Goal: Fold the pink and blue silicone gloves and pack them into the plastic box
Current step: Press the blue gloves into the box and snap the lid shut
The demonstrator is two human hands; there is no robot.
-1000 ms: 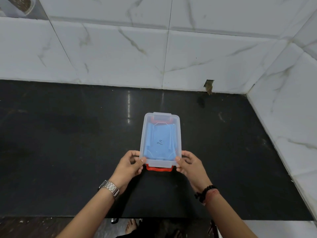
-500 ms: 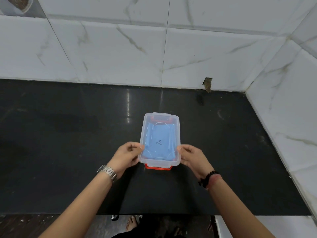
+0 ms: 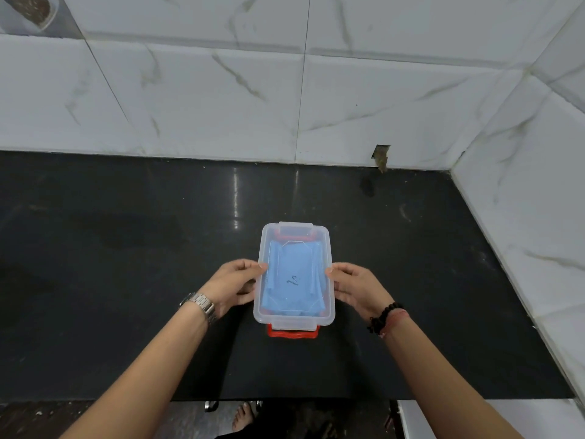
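Both hands [image 3: 234, 285] [image 3: 356, 288] have slid farther along the plastic box [image 3: 294, 315].

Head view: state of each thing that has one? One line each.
plastic box: lid on, flat on the black counter, held at both long sides.
red latches: near one sticks out below the lid; whether clipped, cannot tell.
blue glove: folded, inside the box, seen through the lid.
pink glove: not visible.
left hand: fingers on the box's left side.
right hand: fingers on the box's right side.
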